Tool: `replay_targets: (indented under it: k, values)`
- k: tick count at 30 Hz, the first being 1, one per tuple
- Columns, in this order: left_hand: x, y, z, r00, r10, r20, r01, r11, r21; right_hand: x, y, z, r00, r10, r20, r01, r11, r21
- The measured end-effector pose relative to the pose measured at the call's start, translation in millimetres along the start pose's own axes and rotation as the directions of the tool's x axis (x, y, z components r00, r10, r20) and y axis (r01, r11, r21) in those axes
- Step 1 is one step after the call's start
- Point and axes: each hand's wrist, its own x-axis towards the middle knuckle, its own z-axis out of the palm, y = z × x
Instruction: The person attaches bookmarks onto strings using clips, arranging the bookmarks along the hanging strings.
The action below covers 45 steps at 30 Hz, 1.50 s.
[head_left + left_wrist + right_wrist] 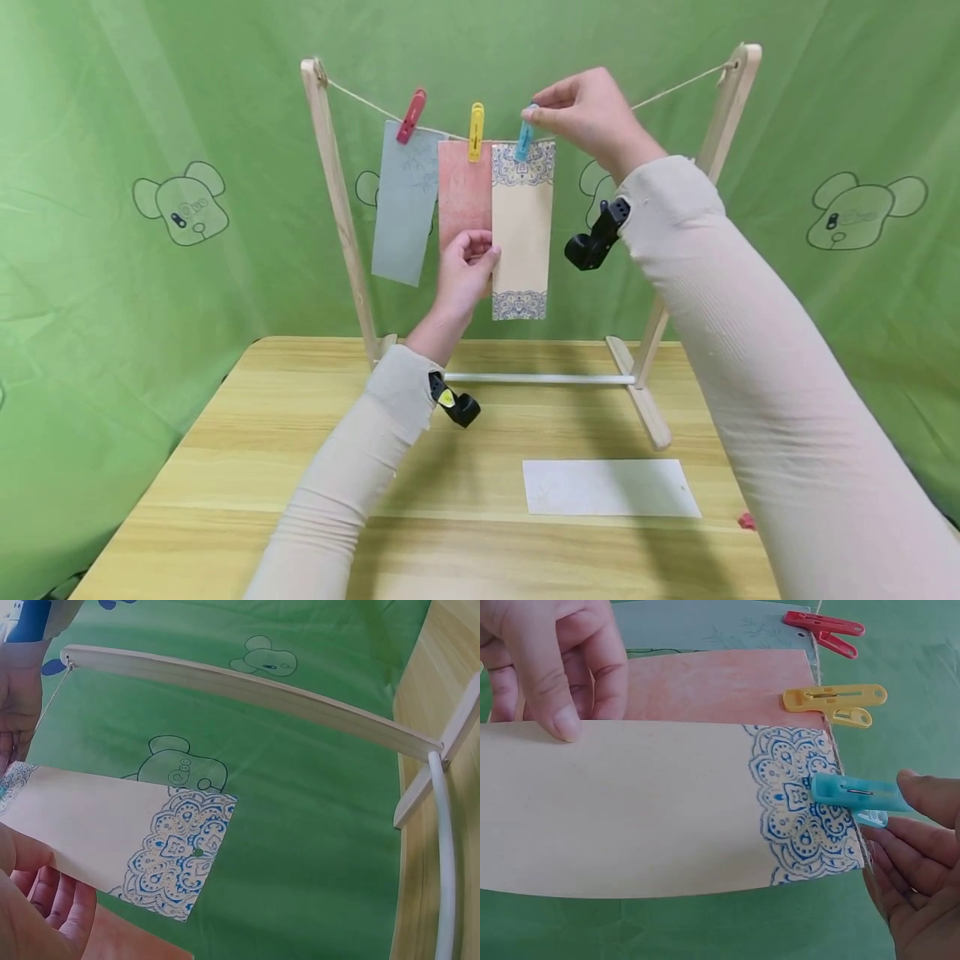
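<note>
A cream card [521, 233] with blue lace-like patterns at both ends hangs upright at the string. My left hand [468, 262] pinches its left edge about halfway down, thumb in front and fingers behind. At the card's top, a blue clothespin [855, 791] grips both card and string. My right hand [588, 108] holds the outer end of this clothespin, its thumb [930, 796] on one leg. A pink card [463, 187] hangs just left, partly behind the left hand, under a yellow clothespin [476, 132]. Further left, a red clothespin [411, 115] holds a grey-blue card [407, 208].
The string [678, 87] spans two wooden posts [333, 192] joined low down by a white rod [540, 379]. On the wooden table [247, 433] lie a white card [611, 487] and, beside the right sleeve, a small red object [747, 521]. Green cloth hangs behind.
</note>
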Motion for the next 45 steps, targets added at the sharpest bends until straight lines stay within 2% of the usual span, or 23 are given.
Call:
replay_targets:
  k: [7,12,16,20,24,28,33,37,40,45]
  values:
    - [-1.2,-5.0,-4.8,1.000,-0.027,0.008,0.027,1.000,-0.005,0.0,0.7,-2.7,1.000,0.010,-0.029,-0.008,0.997,0.077]
    - [-1.2,-12.4,-10.8,0.999,-0.047,0.001,0.047,0.999,0.010,-4.3,-0.2,-5.6,0.999,-0.013,-0.036,0.018,0.989,0.147]
    - [-3.7,-24.3,-18.3,0.997,-0.072,0.001,0.072,0.997,0.033,-12.2,2.7,-7.2,0.998,-0.047,-0.039,0.054,0.978,0.202]
    - [-13.3,-39.0,-25.4,0.994,-0.108,0.031,0.105,0.991,0.080,-22.7,14.7,-9.0,0.996,-0.072,-0.054,0.084,0.961,0.263]
    - [-28.4,-51.1,-29.7,0.988,-0.138,0.073,0.129,0.985,0.115,-36.3,35.2,-7.9,0.996,-0.086,-0.039,0.094,0.954,0.285]
    - [-43.5,-61.6,-32.7,0.981,-0.157,0.112,0.142,0.981,0.135,-55.3,61.4,-5.4,0.995,-0.102,-0.008,0.101,0.965,0.241]
    - [-63.1,-70.1,-34.1,0.967,-0.196,0.163,0.172,0.974,0.149,-88.3,98.5,-2.5,0.993,-0.110,0.047,0.099,0.976,0.194]
    - [-75.9,-76.2,-34.7,0.962,-0.186,0.201,0.157,0.976,0.154,-118.7,127.8,1.7,0.992,-0.082,0.094,0.070,0.990,0.126]
    - [-84.0,-80.7,-34.6,0.959,-0.174,0.223,0.139,0.977,0.163,-139.5,150.1,4.8,0.994,-0.054,0.096,0.047,0.996,0.076]
    - [-99.5,-86.5,-30.2,0.943,-0.197,0.270,0.144,0.969,0.202,-169.0,191.8,8.1,0.996,-0.010,0.094,0.005,0.999,0.052]
